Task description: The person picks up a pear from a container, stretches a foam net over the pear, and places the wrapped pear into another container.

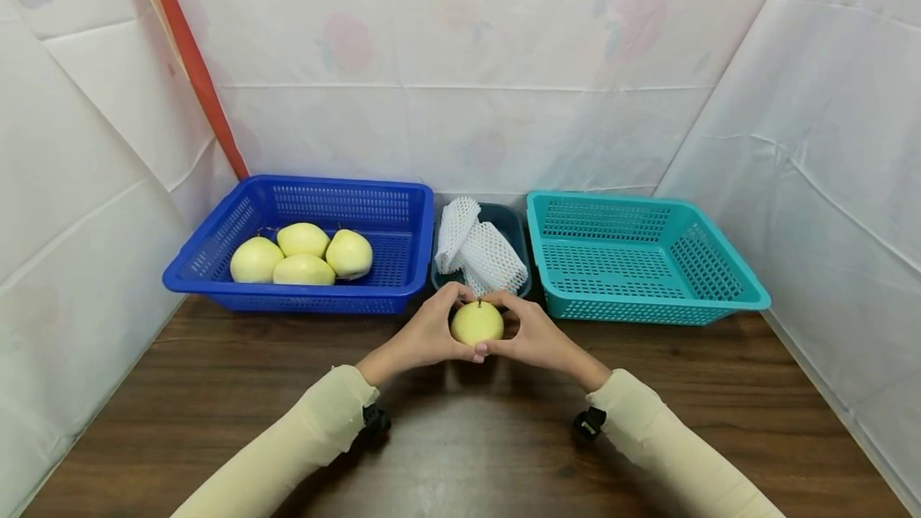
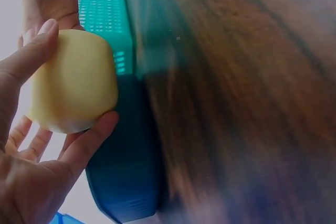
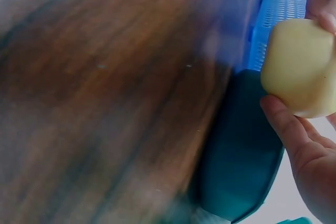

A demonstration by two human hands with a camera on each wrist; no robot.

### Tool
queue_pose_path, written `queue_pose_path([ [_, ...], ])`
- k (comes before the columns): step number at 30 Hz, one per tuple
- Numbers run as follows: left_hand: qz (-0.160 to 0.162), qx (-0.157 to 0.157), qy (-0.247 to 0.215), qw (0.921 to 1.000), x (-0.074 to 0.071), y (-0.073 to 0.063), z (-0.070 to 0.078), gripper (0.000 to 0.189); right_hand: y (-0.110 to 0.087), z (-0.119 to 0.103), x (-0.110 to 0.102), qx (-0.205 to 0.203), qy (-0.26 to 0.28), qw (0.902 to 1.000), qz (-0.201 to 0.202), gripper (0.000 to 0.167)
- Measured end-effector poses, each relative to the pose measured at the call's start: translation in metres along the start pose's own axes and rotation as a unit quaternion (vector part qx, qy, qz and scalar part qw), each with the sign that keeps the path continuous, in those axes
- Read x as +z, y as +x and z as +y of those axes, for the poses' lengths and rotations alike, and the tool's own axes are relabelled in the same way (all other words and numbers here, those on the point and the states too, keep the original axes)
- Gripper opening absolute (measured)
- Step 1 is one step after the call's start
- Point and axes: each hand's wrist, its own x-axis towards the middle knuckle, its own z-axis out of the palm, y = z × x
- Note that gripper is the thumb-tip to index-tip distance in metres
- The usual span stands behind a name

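A pale yellow pear (image 1: pixel 477 324) with a short stem pointing up is held between both hands, over the front of the small dark teal bin. My left hand (image 1: pixel 432 330) curves round its left side, and my right hand (image 1: pixel 534 334) grips it from the right. The two thumbs meet at the near side of the pear. In the left wrist view the pear (image 2: pixel 76 82) is seen from its side, raised above the table. The right wrist view shows the same pear (image 3: pixel 299 69) with fingertips against its lower edge.
At the left, a blue basket (image 1: pixel 420 242) holds several similar pears (image 1: pixel 302 270). White foam net sleeves (image 1: pixel 489 258) lie in the dark teal bin (image 1: pixel 512 218) at the centre. A turquoise basket (image 1: pixel 647 310) stands at the right. White sheeting surrounds the brown table (image 1: pixel 460 454).
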Motion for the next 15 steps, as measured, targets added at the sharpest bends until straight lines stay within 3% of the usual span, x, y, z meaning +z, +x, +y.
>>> queue_pose_path([
  [7,-0.009,-0.021,0.0,0.9997,0.007,-0.004,-0.006,0.072,-0.002,0.029,0.011,-0.017,0.002,0.9998,-0.004,0.059],
  [15,-0.019,-0.028,0.013,0.9994,0.012,-0.007,-0.013,0.071,-0.004,0.035,0.018,0.021,0.027,0.9992,-0.021,0.059],
])
